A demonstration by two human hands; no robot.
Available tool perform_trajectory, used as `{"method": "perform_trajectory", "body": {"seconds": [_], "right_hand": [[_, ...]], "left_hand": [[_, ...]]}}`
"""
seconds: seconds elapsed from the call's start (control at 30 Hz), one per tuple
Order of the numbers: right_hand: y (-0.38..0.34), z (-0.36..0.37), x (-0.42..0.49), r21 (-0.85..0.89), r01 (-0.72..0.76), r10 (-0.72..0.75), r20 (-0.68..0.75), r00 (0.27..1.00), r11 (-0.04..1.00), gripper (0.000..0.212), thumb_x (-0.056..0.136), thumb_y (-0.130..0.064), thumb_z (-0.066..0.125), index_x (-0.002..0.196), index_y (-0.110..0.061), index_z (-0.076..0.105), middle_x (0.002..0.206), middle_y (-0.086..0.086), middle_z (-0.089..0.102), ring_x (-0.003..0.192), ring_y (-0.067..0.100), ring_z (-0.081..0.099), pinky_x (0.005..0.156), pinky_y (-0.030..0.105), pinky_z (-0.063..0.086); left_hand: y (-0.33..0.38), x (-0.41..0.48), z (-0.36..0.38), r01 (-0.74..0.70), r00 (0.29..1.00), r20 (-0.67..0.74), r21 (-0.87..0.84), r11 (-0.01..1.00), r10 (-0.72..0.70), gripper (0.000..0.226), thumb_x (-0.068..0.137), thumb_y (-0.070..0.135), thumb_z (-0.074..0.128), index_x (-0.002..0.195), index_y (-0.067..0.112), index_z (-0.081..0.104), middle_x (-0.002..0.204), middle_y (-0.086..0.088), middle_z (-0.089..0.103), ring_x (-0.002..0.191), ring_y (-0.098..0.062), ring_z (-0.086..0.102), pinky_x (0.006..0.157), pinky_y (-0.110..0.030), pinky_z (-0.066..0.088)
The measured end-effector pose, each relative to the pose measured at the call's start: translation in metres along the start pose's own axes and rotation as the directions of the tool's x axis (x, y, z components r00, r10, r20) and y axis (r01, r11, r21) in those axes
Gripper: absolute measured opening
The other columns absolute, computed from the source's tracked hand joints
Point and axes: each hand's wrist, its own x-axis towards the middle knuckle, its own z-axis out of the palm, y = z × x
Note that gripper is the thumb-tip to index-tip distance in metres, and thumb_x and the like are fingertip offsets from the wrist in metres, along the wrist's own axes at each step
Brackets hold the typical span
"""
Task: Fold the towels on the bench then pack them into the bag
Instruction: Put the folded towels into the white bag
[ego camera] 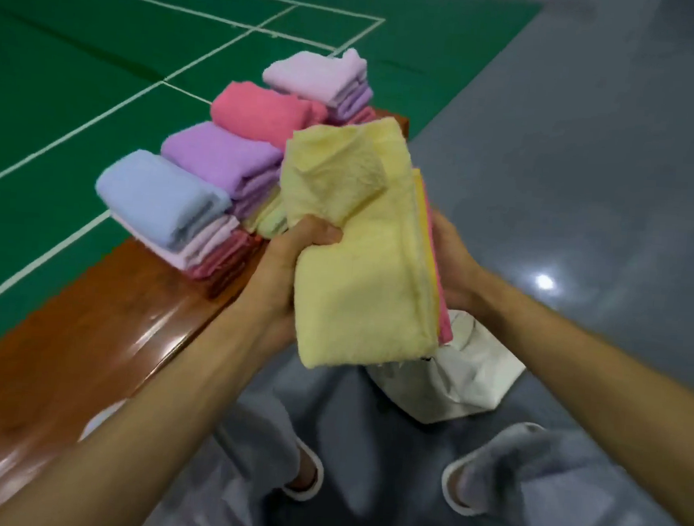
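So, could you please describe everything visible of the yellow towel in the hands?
The yellow towel is pale, fluffy terry, folded, its upper corner flopped over. It is held tilted above the white bag, in front of orange and pink towels against it. The left hand grips its edge; the right hand holds the stack's far side.

My right hand (448, 265) sits mostly behind the yellow towel (359, 296); the cream bag (469, 370) at its five o'clock is half covered, blurred.

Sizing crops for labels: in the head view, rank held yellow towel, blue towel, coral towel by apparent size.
Largest: yellow towel, nearest the camera.
Then blue towel and coral towel: look alike, unranked.
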Motion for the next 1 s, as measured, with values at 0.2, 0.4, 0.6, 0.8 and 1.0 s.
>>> {"method": "perform_trajectory", "body": {"seconds": [0.2, 0.4, 0.6, 0.8, 1.0], "right_hand": [[-0.026, -0.111, 0.017, -0.006, -0.231, 0.23, -0.05, 0.972, 0.973, 0.098, 0.08, -0.088, 0.038, 0.129, -0.009, 0.069, 0.14, 0.016, 0.062, 0.128, 0.032, 0.061, 0.106, 0.048, 0.05], [0.003, -0.21, 0.06, -0.179, -0.222, 0.189, -0.182, 0.965, 0.958, 0.117, 0.032, -0.06, 0.099, 0.132, -0.015, 0.06, 0.123, 0.001, 0.074, 0.112, 0.016, 0.071, 0.085, 0.032, 0.058], [0.08, -0.285, 0.095, -0.088, -0.121, 0.087, -0.321, 0.943, 0.989, 0.099, 0.042, -0.058, 0.097, 0.128, -0.025, 0.06, 0.119, -0.001, 0.075, 0.111, 0.018, 0.071, 0.085, 0.034, 0.06], [0.134, -0.332, 0.106, 0.208, -0.142, 0.217, -0.402, 0.89, 0.968, 0.054, 0.077, -0.019, 0.081, 0.127, -0.013, 0.062, 0.113, 0.01, 0.076, 0.103, 0.026, 0.074, 0.086, 0.045, 0.061], [0.179, -0.359, 0.101, 0.467, -0.052, 0.248, -0.369, 0.896, 0.883, 0.097, 0.032, -0.024, 0.103, 0.12, -0.009, 0.065, 0.103, 0.014, 0.076, 0.089, 0.029, 0.076, 0.069, 0.041, 0.062]], "left_hand": [[-0.061, 0.127, 0.022, 0.169, 0.986, -0.02, 0.068, 0.983, -0.168, 0.025, 0.093, 0.019, 0.057, 0.117, 0.017, 0.063, 0.095, -0.005, 0.079, 0.082, -0.021, 0.076, 0.077, -0.038, 0.06], [-0.143, 0.254, 0.017, 0.241, 0.97, -0.049, 0.09, 0.966, -0.237, 0.056, 0.07, 0.024, 0.066, 0.124, 0.009, 0.066, 0.125, -0.019, 0.071, 0.109, -0.037, 0.07, 0.092, -0.048, 0.058], [-0.238, 0.341, -0.005, 0.303, 0.953, -0.061, 0.23, 0.925, -0.297, 0.072, 0.054, 0.032, 0.077, 0.118, 0.001, 0.067, 0.105, -0.017, 0.074, 0.091, -0.03, 0.073, 0.067, -0.034, 0.059], [-0.312, 0.381, -0.021, 0.334, 0.935, 0.026, 0.269, 0.903, -0.354, 0.048, 0.082, 0.03, 0.079, 0.127, 0.017, 0.067, 0.121, -0.015, 0.073, 0.115, -0.038, 0.069, 0.093, -0.052, 0.058], [-0.346, 0.383, -0.044, 0.333, 0.942, -0.212, 0.535, 0.776, -0.258, 0.036, 0.106, 0.027, 0.039, 0.097, 0.015, 0.072, 0.095, -0.004, 0.072, 0.1, -0.031, 0.066, 0.071, -0.028, 0.05]]}}
